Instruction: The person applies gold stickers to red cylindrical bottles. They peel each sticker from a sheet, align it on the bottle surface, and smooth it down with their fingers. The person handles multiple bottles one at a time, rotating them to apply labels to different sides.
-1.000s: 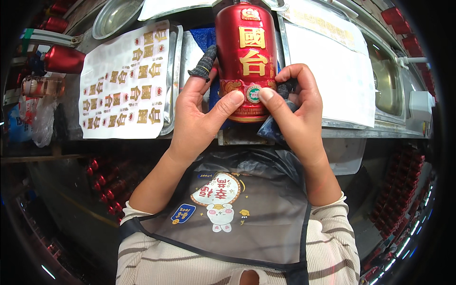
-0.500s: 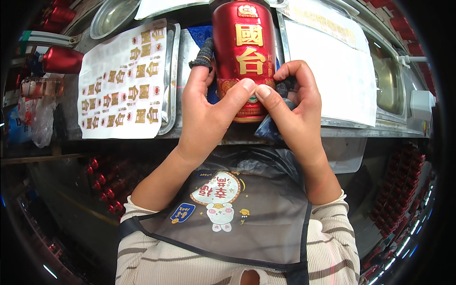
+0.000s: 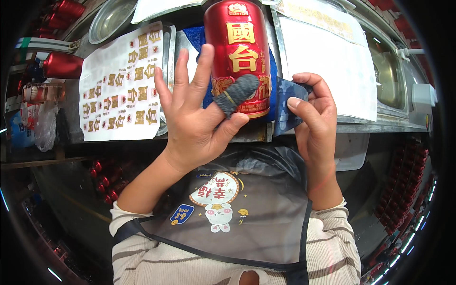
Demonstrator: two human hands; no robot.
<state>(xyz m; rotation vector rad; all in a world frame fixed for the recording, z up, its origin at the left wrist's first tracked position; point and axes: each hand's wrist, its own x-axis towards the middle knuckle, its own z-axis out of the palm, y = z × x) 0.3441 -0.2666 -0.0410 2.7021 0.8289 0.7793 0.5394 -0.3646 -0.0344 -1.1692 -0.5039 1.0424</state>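
A glossy red bottle [image 3: 236, 35] with raised gold characters lies on a blue cloth [image 3: 194, 37], its base toward me. Over its lower gold band, my left hand [image 3: 194, 109] has its fingers spread. A dark grey cloth finger cover [image 3: 240, 91], held by a thin band, wraps its index finger, which rests on or just above the band; contact cannot be made out for certain. Beside the bottle's lower right, my right hand [image 3: 316, 111] pinches a flat, dark blue mottled piece [image 3: 286, 107], like a scraper, between thumb and fingers.
Left of the bottle, a sheet of gold character stickers [image 3: 121, 85] lies on a metal tray [image 3: 167, 71]. White paper sheets [image 3: 327, 71] cover another tray at right, beside a metal basin [image 3: 387, 76]. A second red bottle [image 3: 61, 65] and a round metal bowl [image 3: 111, 20] sit farther left.
My left hand has left its two-thumb press on the bottle's lower band and spread its fingers, covered index over the band. My right hand has moved right, off the bottle, with the blue piece.
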